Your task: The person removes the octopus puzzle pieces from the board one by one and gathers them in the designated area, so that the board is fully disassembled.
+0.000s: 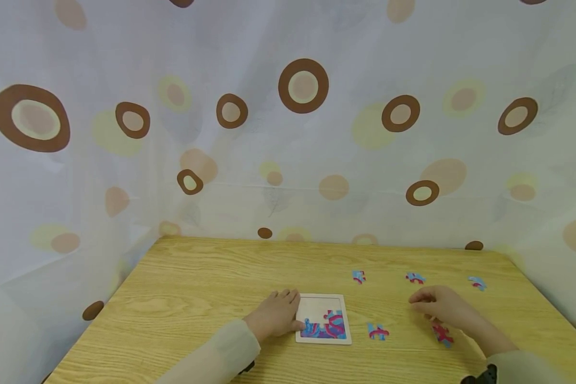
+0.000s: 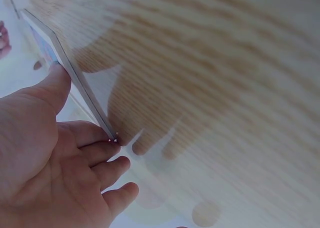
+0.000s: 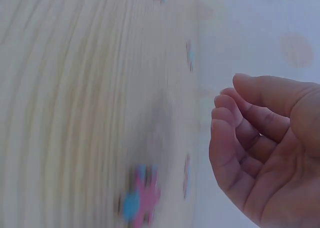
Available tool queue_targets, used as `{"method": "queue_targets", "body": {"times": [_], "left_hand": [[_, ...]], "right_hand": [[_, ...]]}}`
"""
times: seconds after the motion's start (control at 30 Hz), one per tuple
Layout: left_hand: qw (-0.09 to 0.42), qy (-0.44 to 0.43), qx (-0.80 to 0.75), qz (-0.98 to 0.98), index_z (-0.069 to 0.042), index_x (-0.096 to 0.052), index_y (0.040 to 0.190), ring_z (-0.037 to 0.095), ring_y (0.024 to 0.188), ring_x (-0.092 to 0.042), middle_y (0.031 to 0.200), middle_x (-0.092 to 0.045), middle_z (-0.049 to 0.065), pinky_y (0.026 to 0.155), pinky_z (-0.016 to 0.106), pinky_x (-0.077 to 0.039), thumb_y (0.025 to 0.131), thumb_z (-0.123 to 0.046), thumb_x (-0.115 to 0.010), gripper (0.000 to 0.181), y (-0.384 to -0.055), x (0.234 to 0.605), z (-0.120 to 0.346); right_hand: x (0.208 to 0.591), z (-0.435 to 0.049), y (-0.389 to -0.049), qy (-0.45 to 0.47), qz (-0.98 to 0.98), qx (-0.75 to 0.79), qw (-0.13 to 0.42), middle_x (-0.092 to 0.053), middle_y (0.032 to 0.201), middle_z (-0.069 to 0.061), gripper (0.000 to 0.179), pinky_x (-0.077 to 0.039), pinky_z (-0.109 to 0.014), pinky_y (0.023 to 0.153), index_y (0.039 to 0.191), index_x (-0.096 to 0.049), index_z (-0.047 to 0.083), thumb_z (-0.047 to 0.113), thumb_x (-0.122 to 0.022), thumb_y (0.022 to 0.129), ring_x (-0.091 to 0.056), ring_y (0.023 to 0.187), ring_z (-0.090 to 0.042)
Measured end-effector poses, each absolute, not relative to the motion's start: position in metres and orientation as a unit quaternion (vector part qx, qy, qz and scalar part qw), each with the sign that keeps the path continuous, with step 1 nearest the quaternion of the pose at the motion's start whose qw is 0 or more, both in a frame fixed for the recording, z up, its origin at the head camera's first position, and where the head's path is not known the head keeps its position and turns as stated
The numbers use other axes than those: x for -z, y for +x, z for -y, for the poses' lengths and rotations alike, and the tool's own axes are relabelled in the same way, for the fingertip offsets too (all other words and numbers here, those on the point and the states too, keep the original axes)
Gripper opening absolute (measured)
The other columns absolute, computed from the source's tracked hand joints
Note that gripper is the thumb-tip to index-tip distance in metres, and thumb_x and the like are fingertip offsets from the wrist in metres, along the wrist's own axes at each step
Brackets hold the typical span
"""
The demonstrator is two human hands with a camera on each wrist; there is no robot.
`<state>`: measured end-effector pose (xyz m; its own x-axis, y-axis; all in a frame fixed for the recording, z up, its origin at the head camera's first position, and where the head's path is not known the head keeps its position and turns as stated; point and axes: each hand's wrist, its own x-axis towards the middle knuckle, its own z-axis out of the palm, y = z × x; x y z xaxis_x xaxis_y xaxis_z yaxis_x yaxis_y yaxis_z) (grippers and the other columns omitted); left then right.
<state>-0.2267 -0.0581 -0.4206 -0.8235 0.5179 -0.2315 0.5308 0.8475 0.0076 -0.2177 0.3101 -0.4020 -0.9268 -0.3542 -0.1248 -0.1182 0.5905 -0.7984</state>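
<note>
A square puzzle tray [image 1: 348,332] with a pale rim lies on the table, its lower part and right side filled with blue, purple and pink pieces [image 1: 333,326]. My left hand [image 1: 276,314] rests along the tray's left edge; its thumb [image 2: 60,83] presses the rim and the other fingers reach to the far left corner. Over the table to the right hovers my right hand [image 1: 444,306], fingers loosely bent and nothing between thumb and fingertips [image 3: 225,105]. Below it lies a red and blue puzzle piece [image 1: 442,335], partly covered by the hand in the head view.
Loose puzzle pieces lie right of the tray: one close by [image 1: 377,332], and three farther back, a left piece [image 1: 359,276], a middle piece [image 1: 415,278] and a right piece [image 1: 477,282]. A patterned curtain [image 1: 249,213] encloses the wooden table [image 1: 211,277].
</note>
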Motion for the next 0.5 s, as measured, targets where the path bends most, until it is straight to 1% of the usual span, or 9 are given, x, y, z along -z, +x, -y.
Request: {"method": "queue_targets", "body": {"times": [0.27, 0.43, 0.5], "left_hand": [[0.113, 0.275, 0.027, -0.954, -0.007, -0.032, 0.144, 0.019, 0.134, -0.026, 0.146, -0.031, 0.005, 0.107, 0.038, -0.024, 0.090, -0.052, -0.047, 0.071, -0.227, 0.421, 0.058], [0.114, 0.275, 0.025, -0.954, -0.007, -0.032, 0.144, 0.020, 0.133, -0.026, 0.146, -0.031, 0.006, 0.107, 0.038, -0.024, 0.090, -0.051, -0.047, 0.071, -0.225, 0.418, 0.058], [0.113, 0.275, 0.025, -0.955, -0.007, -0.033, 0.143, 0.020, 0.133, -0.027, 0.146, -0.032, 0.006, 0.107, 0.038, -0.024, 0.090, -0.051, -0.048, 0.071, -0.224, 0.416, 0.057]], "right_hand": [[0.405, -0.247, -0.232, -0.191, -0.873, 0.430, 0.132, -0.056, 0.076, -0.009, 0.021, -0.047, -0.031, 0.046, 0.100, -0.062, -0.007, 0.011, -0.059, 0.090, -0.050, 0.059, -0.020], [0.411, -0.216, -0.235, -0.215, -0.861, 0.437, 0.146, -0.056, 0.077, -0.007, 0.018, -0.040, -0.025, 0.044, 0.099, -0.062, -0.007, 0.008, -0.060, 0.089, -0.047, 0.055, -0.017], [0.413, -0.207, -0.235, -0.226, -0.860, 0.434, 0.145, -0.056, 0.078, -0.005, 0.017, -0.040, -0.023, 0.044, 0.099, -0.063, -0.006, 0.008, -0.061, 0.088, -0.047, 0.054, -0.016]]}}
